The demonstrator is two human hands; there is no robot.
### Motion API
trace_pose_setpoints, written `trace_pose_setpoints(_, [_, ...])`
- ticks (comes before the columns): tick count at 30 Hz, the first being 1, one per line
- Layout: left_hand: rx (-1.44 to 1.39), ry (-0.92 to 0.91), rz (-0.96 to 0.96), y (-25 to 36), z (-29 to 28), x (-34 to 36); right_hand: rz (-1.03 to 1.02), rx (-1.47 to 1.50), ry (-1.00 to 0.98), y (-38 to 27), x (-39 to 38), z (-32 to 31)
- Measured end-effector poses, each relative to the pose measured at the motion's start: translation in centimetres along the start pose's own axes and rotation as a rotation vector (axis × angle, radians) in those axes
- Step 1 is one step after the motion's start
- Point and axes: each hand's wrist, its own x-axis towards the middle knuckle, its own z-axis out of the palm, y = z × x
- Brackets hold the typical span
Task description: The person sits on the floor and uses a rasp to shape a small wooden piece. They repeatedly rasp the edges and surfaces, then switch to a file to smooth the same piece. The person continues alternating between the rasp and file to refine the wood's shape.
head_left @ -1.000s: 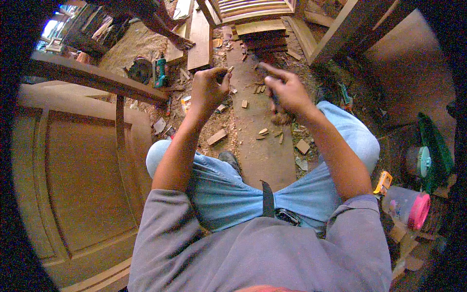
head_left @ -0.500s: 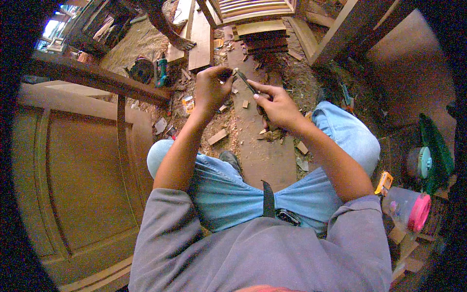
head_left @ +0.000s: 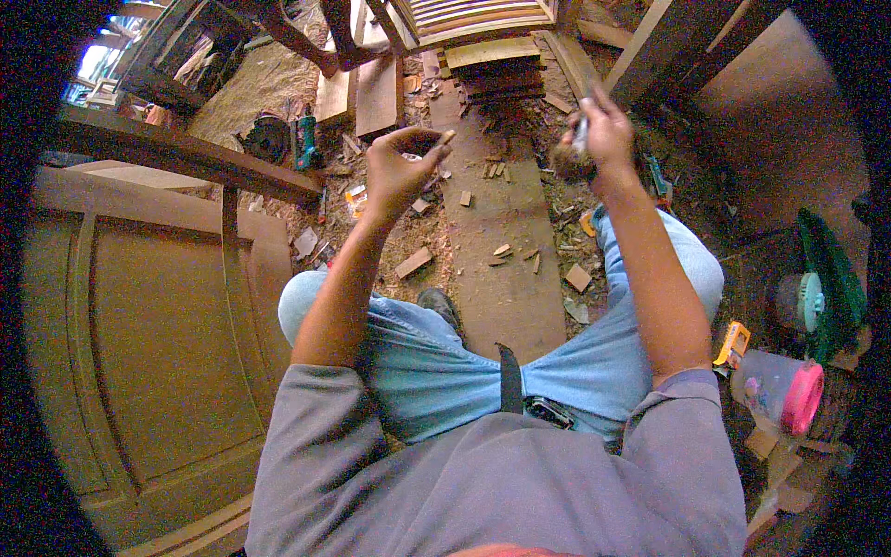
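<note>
My left hand is raised over the floor, thumb and fingertips pinching a small pale piece of wood. Out to the right, above my right knee, my right hand is closed around a slender tool. Motion smears that tool, so its exact kind cannot be made out. Between my legs lies a long wooden board, strewn with wood slivers, a small block and sawdust.
Another person's arm reaches in beside planks at the far left. A circular saw and a green power tool rest nearby. A panelled door stands left; a pink-lidded clear jar lies right.
My right hand has swung right with the tool, away from my left hand, which keeps its pinch on the wood piece. More slivers show on the board. The other person's arm has shifted.
</note>
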Motion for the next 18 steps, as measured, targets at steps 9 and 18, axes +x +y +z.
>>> trace_pose_setpoints(9, [-0.525, -0.109, -0.357, 0.3, -0.9, 0.2, -0.028, -0.563, -0.632, -0.9, -8.7, 3.8])
trace_pose_setpoints(18, [-0.421, -0.035, -0.261, 0.2, -0.7, 0.4, 0.150, -0.436, -0.712, -0.3, -10.2, 3.7])
